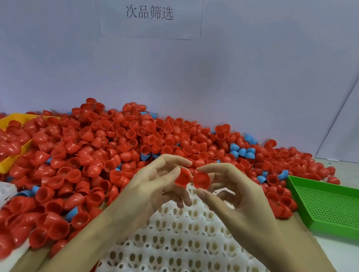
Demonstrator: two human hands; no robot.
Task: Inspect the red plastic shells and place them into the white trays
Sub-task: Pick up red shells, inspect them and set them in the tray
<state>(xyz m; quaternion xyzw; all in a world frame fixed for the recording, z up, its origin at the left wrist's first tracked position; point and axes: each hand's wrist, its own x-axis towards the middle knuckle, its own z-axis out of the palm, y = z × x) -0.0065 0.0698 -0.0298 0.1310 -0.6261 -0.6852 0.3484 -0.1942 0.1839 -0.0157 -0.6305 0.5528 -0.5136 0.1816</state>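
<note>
Barely started, looks like: the white tray [181, 246] at the surface's near edge shows only empty pockets, while a huge pile of shells [127, 142] waits behind. Left hand [155, 185] pinches one red shell [182, 177], right hand [235, 194] pinches another [201, 180], both above the tray.
</note>
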